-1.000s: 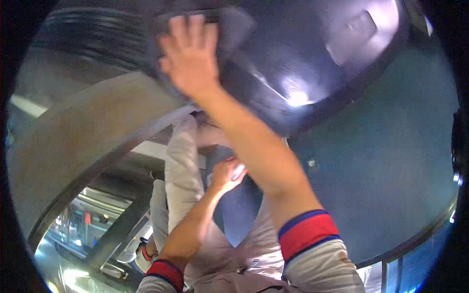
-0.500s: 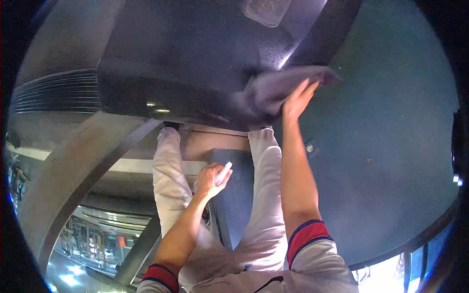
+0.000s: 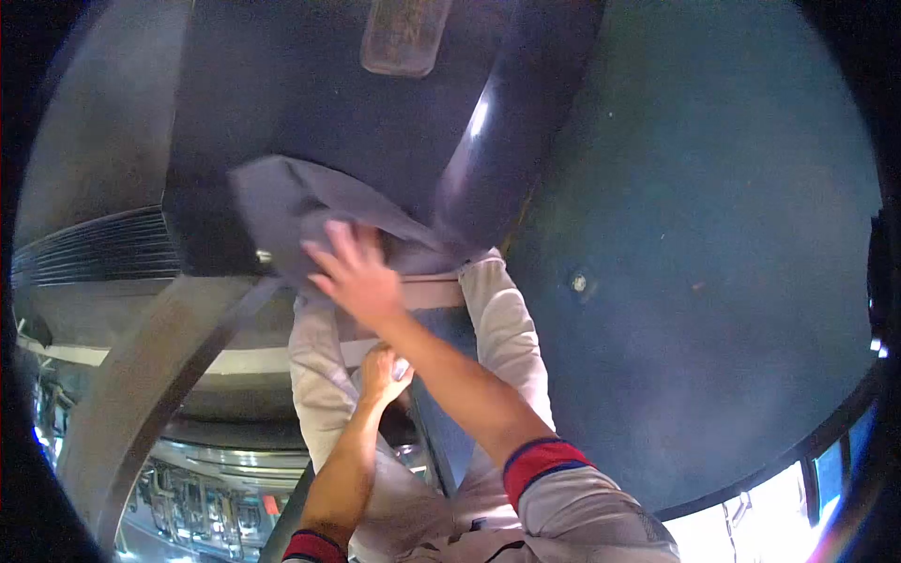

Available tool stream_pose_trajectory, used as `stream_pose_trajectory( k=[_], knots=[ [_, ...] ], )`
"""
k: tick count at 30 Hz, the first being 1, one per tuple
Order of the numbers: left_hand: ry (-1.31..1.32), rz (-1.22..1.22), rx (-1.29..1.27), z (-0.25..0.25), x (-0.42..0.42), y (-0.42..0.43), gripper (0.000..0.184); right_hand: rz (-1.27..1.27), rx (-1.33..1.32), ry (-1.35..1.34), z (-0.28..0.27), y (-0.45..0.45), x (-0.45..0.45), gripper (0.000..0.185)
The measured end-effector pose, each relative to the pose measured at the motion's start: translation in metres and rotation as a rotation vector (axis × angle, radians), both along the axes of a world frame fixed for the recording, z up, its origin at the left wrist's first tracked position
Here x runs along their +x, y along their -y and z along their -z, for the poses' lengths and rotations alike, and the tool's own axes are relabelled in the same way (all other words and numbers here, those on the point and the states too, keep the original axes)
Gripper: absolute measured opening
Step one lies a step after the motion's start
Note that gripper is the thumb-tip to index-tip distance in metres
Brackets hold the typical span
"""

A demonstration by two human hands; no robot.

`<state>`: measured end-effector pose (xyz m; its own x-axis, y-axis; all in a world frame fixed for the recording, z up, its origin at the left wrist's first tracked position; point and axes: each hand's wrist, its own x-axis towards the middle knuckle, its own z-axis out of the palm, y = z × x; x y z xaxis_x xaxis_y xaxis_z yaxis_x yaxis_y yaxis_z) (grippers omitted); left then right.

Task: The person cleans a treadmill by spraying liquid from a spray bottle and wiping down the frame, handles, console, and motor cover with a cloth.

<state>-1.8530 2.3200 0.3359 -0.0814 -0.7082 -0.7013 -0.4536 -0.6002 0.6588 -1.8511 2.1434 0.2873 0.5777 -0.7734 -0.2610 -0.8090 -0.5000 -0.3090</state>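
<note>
A grey cloth [image 3: 272, 202] lies spread and partly blurred across the lower edge of a dark, glossy panel [image 3: 310, 103]. On top of it my right hand [image 3: 364, 286] rests with fingers spread, pressing it flat rather than gripping it. Lower down, between my knees, my left hand [image 3: 378, 377] is closed around a small white object [image 3: 402, 368]. Most of that object is hidden by the fingers, so its kind cannot be made out. My right forearm passes close beside the left hand.
A recessed plate [image 3: 404, 42] sits at the top of the panel. Vent slats [image 3: 99, 246] and a curved brown frame [image 3: 155, 385] are at the left. A large dark blue-green surface [image 3: 694, 235] fills the right side. My legs [image 3: 507, 319] extend below the panel.
My right hand has swept the cloth leftward along the panel's lower edge, from the right corner. My left hand has shifted slightly left and down, still holding the white object. The view has shifted.
</note>
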Motion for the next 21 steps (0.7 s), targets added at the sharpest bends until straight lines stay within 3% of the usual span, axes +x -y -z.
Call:
stream_pose_trajectory(
  k=[2,3,4,5,7,9,11,13,15,16,19,20,21],
  knots=[
    [-0.044,-0.05,0.076,-0.008,-0.006,0.016,0.024,0.225,0.118,-0.223,-0.009,0.007,-0.056,0.076],
    [-0.052,-0.081,0.056,-0.009,-0.009,0.019,0.024,0.345,-0.154,-0.149,-0.001,0.035,-0.071,0.085],
    [-0.062,-0.111,0.038,-0.01,-0.011,0.021,0.024,0.52,-0.254,-0.123,0.006,0.076,-0.074,0.088],
    [-0.071,-0.137,0.024,-0.011,-0.012,0.02,0.025,0.697,-0.35,-0.097,0.01,0.121,-0.067,0.091],
    [-0.089,-0.147,0.036,-0.01,-0.013,0.017,0.025,0.807,-0.379,-0.221,0.011,0.202,-0.038,0.087],
    [-0.106,-0.149,0.057,-0.011,-0.016,0.017,0.025,0.503,-0.585,-0.481,0.025,0.249,0.004,0.077],
    [-0.122,-0.153,0.073,-0.012,-0.013,0.017,0.023,0.256,-0.663,-0.464,0.019,0.257,0.077,0.069],
    [-0.072,-0.133,0.026,-0.007,-0.008,0.02,0.023,0.028,-0.432,-0.073,0.019,0.213,0.125,0.072],
    [0.012,-0.076,-0.072,-0.004,-0.002,0.008,0.025,-0.116,-0.121,0.135,0.011,0.135,0.129,0.081],
    [0.065,-0.009,0.021,0.003,-0.005,-0.006,0.029,-0.07,0.032,0.19,0.0,0.104,0.116,0.081],
    [0.027,0.049,-0.013,0.002,-0.005,0.001,0.028,0.147,0.101,0.006,-0.017,0.034,0.023,0.087],
    [-0.002,-0.085,-0.07,-0.002,-0.008,0.012,0.026,0.21,-0.019,-0.129,-0.015,0.024,-0.013,0.097],
    [-0.048,-0.07,0.018,-0.005,-0.009,0.018,0.024,0.297,-0.118,-0.097,-0.001,0.028,-0.051,0.108]
  ],
)
